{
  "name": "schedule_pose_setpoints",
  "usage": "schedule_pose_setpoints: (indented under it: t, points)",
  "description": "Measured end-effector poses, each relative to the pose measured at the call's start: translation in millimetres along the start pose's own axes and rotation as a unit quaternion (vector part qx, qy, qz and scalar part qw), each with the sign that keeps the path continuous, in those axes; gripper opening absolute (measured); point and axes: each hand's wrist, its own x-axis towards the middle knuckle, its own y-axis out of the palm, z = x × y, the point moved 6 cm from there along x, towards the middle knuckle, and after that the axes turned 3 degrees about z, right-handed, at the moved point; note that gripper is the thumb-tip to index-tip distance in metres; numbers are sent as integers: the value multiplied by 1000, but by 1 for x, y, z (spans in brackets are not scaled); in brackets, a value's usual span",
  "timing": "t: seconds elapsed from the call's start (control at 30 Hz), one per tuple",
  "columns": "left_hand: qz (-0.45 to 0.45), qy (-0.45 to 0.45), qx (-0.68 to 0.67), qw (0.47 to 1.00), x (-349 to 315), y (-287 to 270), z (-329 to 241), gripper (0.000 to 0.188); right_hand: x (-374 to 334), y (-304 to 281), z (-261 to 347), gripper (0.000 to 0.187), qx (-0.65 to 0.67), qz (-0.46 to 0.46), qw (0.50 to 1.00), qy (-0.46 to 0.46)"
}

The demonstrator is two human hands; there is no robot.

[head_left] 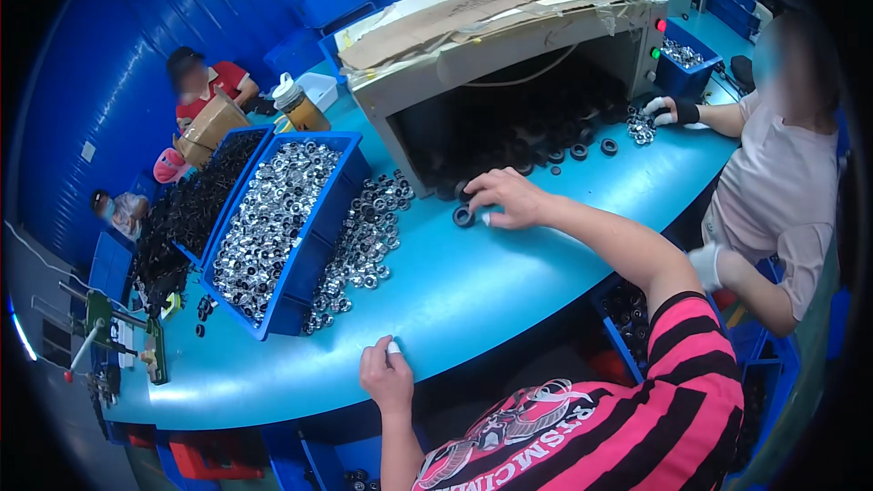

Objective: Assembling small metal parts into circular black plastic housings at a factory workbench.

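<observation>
My right hand (507,199) reaches over the turquoise table to the front left corner of an open-fronted machine. Its fingers are apart and bent, with a white cover on one fingertip. Beside the fingertips lies a black ring (464,216), and the fingers seem to touch dark rings at the opening. Near the table's front edge, my left hand (386,378) has its fingers curled in, with a white cover on one fingertip. Whatever it may hold is hidden. A loose pile of small silvery parts (360,238) is spread between the machine and a blue bin (297,284) full of the same parts.
The boxy machine (382,132) has cardboard on top and many black rings inside. At the right, a co-worker's gloved hand (671,112) is by a small silvery heap (641,125). Black parts (173,218) are piled at the left, near a green hand press (102,327).
</observation>
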Motion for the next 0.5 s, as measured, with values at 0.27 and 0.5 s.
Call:
schedule_pose_setpoints:
  t: [0.27, 0.5]
  points:
    - [2, 11, 16, 1000, 7, 3, -2, 17, 152, -5, -111, 34, -65, -204, 962, 171]
    - [13, -12, 40, 999, 6, 4, 10, 16, 251, 2, -189, 40, -141, -142, 951, 235]
